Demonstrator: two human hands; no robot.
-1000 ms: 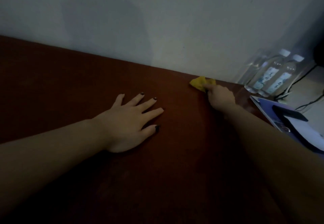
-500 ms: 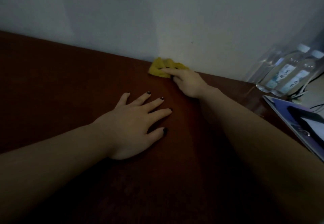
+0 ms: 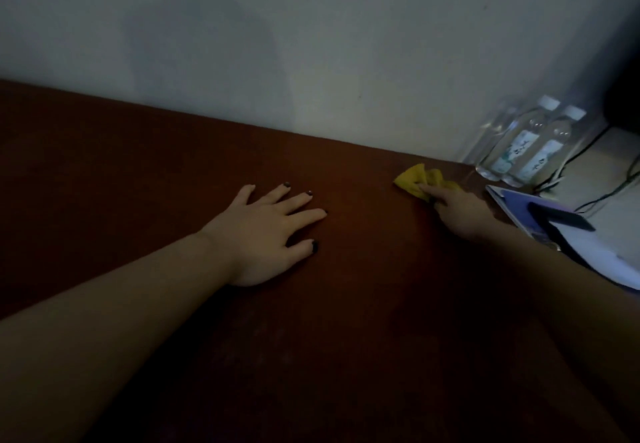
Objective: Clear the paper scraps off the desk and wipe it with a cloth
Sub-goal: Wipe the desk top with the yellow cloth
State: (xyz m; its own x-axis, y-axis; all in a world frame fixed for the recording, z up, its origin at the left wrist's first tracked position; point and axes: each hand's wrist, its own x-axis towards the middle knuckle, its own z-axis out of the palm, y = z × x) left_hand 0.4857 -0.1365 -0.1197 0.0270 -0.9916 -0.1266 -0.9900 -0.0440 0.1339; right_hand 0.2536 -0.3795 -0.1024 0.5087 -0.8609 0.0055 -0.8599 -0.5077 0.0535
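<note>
A small crumpled yellow cloth [image 3: 414,179] lies on the dark reddish-brown desk [image 3: 145,172] near the wall at the back right. My right hand [image 3: 460,212] presses on the cloth's near edge, forefinger stretched over it; most of the cloth shows beyond the fingers. My left hand [image 3: 268,231] rests flat on the desk left of centre, fingers spread. No paper scraps show on the dim surface.
Clear water bottles [image 3: 526,144] with white caps stand against the wall at the far right. A purple-and-white booklet [image 3: 588,245] with a dark object on it lies at the right edge. Black cables [image 3: 609,193] run over a pale surface beyond.
My right hand has slid the yellow cloth back to the right along the wall, after sweeping it left half a second ago. My left hand has stayed flat in place.
</note>
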